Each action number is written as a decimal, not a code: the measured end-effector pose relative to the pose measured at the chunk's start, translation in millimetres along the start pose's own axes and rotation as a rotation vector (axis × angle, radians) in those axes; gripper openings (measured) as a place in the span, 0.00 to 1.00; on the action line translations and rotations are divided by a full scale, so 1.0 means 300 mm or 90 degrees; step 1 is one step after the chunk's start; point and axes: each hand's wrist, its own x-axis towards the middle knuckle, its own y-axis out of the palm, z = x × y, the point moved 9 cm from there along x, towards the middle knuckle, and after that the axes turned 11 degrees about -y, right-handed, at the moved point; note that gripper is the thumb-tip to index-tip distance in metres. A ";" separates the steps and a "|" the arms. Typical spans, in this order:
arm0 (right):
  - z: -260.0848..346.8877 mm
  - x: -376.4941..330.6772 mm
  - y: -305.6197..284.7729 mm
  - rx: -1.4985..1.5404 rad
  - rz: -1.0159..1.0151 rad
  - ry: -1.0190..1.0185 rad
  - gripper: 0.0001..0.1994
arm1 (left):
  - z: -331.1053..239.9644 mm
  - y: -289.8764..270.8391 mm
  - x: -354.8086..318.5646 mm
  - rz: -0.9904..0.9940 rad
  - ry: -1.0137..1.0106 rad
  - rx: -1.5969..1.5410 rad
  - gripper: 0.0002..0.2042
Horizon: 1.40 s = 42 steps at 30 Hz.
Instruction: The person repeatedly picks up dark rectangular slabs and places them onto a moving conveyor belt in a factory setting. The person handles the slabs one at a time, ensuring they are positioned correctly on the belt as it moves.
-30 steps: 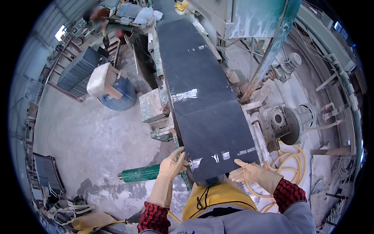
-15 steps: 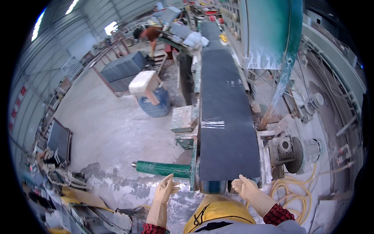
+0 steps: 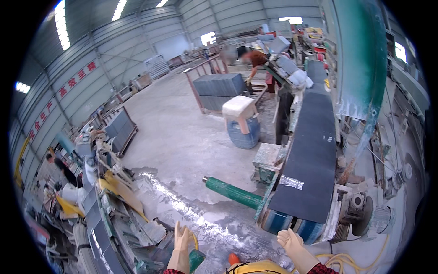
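Note:
My left hand (image 3: 181, 241), in a cream glove, is raised over the floor with its fingers stretched upward, open and holding nothing. My right hand (image 3: 290, 241), gloved alike, has its fingers curled in with nothing visible in them. It is just in front of the blue end roller (image 3: 277, 222) of a conveyor, apart from the dark grey slab (image 3: 303, 201) above. That slab lies flat on the conveyor, its front edge over the rollers. A bright shiny patch (image 3: 291, 182) crosses the dark surface further back.
A green roller (image 3: 232, 192) juts left from the conveyor frame. A motor (image 3: 358, 203) and yellow hose (image 3: 356, 259) are at right. A blue barrel (image 3: 243, 132) and stacked slabs (image 3: 219, 86) stand beyond. Another person (image 3: 258, 59) bends there. A second line (image 3: 98, 233) runs at left.
My view has swung left, showing more of the wall and the left-hand line. The conveyor now appears further right. My right hand now shows lower, clear of the slab's front edge.

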 end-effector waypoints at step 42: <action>-1.376 -0.479 1.060 -0.550 0.442 0.134 0.15 | -0.078 -1.660 -0.755 -0.663 0.198 0.705 0.26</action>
